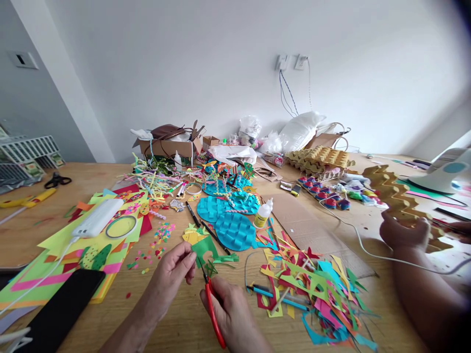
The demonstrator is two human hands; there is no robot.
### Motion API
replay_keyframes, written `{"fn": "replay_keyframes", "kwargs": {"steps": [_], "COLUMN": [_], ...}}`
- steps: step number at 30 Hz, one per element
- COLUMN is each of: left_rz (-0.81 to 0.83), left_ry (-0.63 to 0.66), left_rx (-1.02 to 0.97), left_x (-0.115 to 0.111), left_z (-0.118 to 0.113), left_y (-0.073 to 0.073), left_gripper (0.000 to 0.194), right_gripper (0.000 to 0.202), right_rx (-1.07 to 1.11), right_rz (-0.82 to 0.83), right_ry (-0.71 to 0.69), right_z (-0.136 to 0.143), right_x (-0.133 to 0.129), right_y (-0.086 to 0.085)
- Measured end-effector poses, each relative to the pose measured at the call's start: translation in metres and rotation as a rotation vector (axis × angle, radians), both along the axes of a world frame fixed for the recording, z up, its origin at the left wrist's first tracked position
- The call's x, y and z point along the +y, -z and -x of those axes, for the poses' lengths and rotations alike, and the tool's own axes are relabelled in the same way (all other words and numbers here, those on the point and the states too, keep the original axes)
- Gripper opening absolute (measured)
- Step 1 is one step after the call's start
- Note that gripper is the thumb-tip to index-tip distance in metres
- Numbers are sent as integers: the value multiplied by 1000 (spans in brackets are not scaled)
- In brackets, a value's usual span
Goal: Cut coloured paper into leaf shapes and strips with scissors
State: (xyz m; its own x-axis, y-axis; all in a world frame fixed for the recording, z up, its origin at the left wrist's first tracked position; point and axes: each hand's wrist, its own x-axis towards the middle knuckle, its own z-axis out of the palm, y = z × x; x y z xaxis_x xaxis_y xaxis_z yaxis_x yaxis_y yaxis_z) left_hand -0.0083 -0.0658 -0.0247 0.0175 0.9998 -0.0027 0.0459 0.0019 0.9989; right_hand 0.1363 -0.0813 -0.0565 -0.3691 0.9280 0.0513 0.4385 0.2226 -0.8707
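My left hand (pixel 175 267) pinches a piece of green paper (pixel 204 249) by its left edge, thumb over fingers. Red-handled scissors (pixel 213 314) are gripped in my right hand (pixel 231 306), their blades reaching up to the paper's lower edge. Small green scraps (pixel 225 258) lie just right of the paper. Behind it rests a yellow paper fish shape (pixel 192 236), partly covered by the green sheet. A blue woven paper fish (pixel 235 230) lies flat farther back, with a glue bottle (pixel 263 214) upright beside it.
Coloured paper scraps (pixel 312 284) heap at the right. Left are stacked paper sheets (pixel 47 274), a white power bank (pixel 96 217), a tape roll (pixel 121 226) and a black phone (pixel 66 309). At right, a co-worker's hand (pixel 405 230) holds an egg tray (pixel 392 191); a white cable (pixel 368 245) crosses there.
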Motion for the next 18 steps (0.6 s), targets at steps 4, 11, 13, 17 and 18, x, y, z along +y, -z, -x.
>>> {"fn": "replay_keyframes", "kwargs": {"steps": [4, 11, 13, 17, 18], "left_rz": [16, 37, 40, 56, 59], "left_ry": [5, 10, 7, 1, -1], "left_rx": [-6, -28, -35, -53, -57], "left_x": [-3, -5, -5, -6, -6], "left_z": [-4, -8, -9, -8, -8], "left_y": [1, 5, 5, 7, 7], "left_gripper": [24, 23, 23, 23, 23], "right_gripper": [28, 26, 26, 27, 27], "right_rx": [125, 145, 126, 81, 68], "right_rz": [91, 84, 58, 30, 26], "right_ry": [-56, -39, -34, -2, 7], "right_z": [0, 1, 1, 1, 1], "right_x": [0, 0, 0, -1, -1], "right_y": [-5, -2, -3, -4, -3]}}
